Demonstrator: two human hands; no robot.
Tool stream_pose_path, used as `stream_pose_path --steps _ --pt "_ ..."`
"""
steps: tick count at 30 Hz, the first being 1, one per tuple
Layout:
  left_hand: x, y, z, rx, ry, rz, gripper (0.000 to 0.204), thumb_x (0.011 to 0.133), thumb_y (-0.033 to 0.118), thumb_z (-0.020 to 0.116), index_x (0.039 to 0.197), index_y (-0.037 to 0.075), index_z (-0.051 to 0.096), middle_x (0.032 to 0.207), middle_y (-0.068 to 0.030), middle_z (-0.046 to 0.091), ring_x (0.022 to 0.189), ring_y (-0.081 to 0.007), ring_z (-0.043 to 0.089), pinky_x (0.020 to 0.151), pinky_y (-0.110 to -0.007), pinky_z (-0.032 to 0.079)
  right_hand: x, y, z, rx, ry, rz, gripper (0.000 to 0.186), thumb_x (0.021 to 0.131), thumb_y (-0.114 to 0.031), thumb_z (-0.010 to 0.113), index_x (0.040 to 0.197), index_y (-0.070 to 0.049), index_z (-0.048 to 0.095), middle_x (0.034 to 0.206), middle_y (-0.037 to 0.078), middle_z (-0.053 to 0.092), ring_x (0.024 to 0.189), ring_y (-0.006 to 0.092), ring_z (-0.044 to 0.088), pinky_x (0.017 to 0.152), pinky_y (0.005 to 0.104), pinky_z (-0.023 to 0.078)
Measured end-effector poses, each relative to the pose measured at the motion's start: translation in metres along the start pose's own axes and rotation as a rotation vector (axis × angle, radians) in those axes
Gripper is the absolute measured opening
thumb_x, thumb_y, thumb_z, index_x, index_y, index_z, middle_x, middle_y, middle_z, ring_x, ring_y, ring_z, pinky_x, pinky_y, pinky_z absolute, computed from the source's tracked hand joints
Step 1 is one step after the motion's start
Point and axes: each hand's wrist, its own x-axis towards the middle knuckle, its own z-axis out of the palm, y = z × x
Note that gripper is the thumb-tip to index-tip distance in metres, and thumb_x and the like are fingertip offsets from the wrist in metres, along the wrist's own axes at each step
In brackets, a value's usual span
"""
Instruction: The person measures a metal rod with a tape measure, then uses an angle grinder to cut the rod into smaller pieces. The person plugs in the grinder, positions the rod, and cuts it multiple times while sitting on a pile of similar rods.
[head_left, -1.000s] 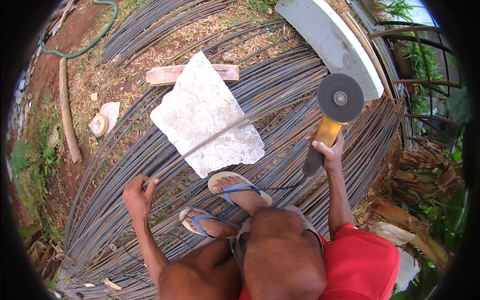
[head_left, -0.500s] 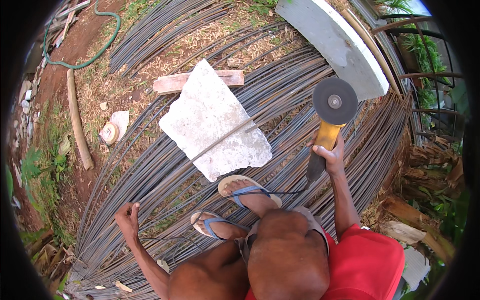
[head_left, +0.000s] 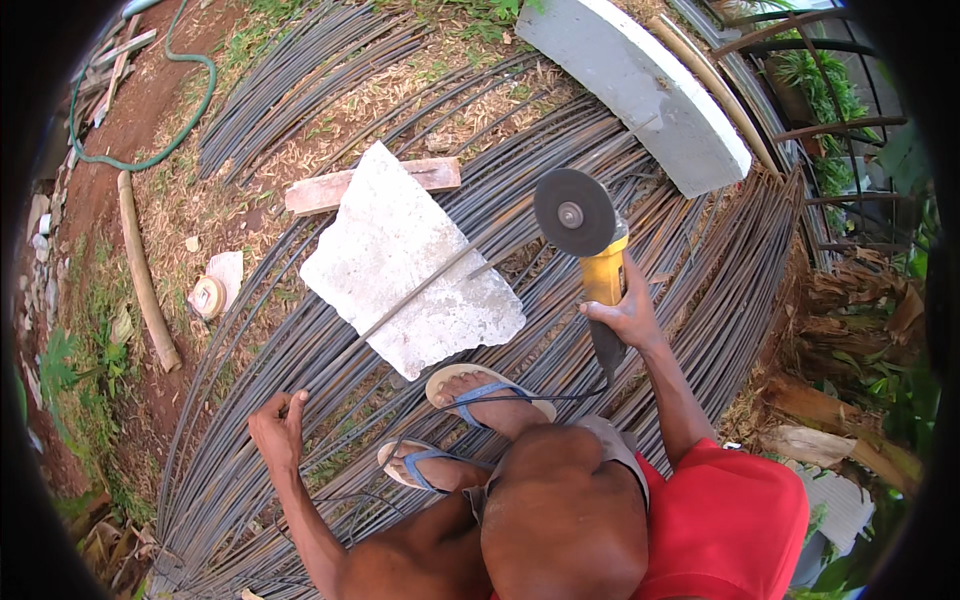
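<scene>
My right hand [head_left: 628, 308] is closed round the dark rear grip of a yellow angle grinder [head_left: 603, 272]. Its black cutting disc [head_left: 575, 212] is raised to the right of a rough white slab [head_left: 410, 265]. A long steel rod [head_left: 425, 285] lies slantwise over the slab. At the rod's near left end, my left hand [head_left: 278, 430] is closed, with thumb and finger pinching the rod. A second, short rod end [head_left: 483, 270] rests on the slab beside it. The grinder's black cord [head_left: 565, 397] runs across my sandalled feet.
Many steel rods [head_left: 250, 370] cover the ground under the slab and my feet. A pinkish block [head_left: 435, 174] sits behind the slab. A grey concrete piece [head_left: 640, 90] stands far right. Leftward lie a wooden pole [head_left: 146, 275], a tape roll [head_left: 208, 296] and a green hose [head_left: 213, 85].
The grinder has swung left, closer to the slab and the rod. My left hand has moved forward and right, toward the slab. The whole view has shifted slightly.
</scene>
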Motion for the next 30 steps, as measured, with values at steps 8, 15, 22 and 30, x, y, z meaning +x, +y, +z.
stream_pose_path --steps 8,15,22,30 --pt "0.014 0.045 0.017 -0.005 -0.087 -0.019 0.042 0.096 0.03 0.082 0.078 -0.006 0.068 0.054 -0.0111 0.038 0.053 -0.0213 0.028 0.054 -0.044 0.029 -0.004 0.0 0.006 -0.043 -0.028 0.036 0.103 0.071 -0.022 0.088 0.159 0.003 0.04 0.144 0.019 0.062 0.135 0.0284 0.057 0.117 0.0417 0.04" --pt "0.015 0.052 0.018 0.027 -0.073 -0.033 0.043 0.094 0.032 0.082 0.077 -0.004 0.068 0.053 -0.0115 0.04 0.053 -0.0227 0.029 0.055 -0.045 0.03 -0.004 -0.001 0.001 -0.165 -0.003 0.087 0.102 0.07 -0.021 0.087 0.158 0.001 0.041 0.139 0.021 0.065 0.131 0.0321 0.061 0.115 0.0436 0.043" --pt "0.014 0.049 0.018 -0.011 -0.075 -0.017 0.043 0.093 0.033 0.084 0.075 -0.003 0.069 0.052 -0.0104 0.04 0.053 -0.0232 0.029 0.055 -0.043 0.031 0.003 -0.01 0.013 -0.225 -0.053 0.076 0.09 0.07 -0.021 0.085 0.149 0.002 0.049 0.126 0.023 0.07 0.118 0.0327 0.069 0.105 0.0416 0.05" --pt "0.012 0.057 0.017 0.0 -0.074 -0.058 0.04 0.093 0.032 0.083 0.078 -0.003 0.07 0.055 -0.0142 0.048 0.055 -0.0282 0.032 0.056 -0.043 0.036 0.012 -0.021 0.03 -0.211 -0.167 0.121 0.09 0.068 -0.025 0.085 0.147 0.001 0.051 0.123 0.019 0.069 0.114 0.0276 0.067 0.104 0.0398 0.049"
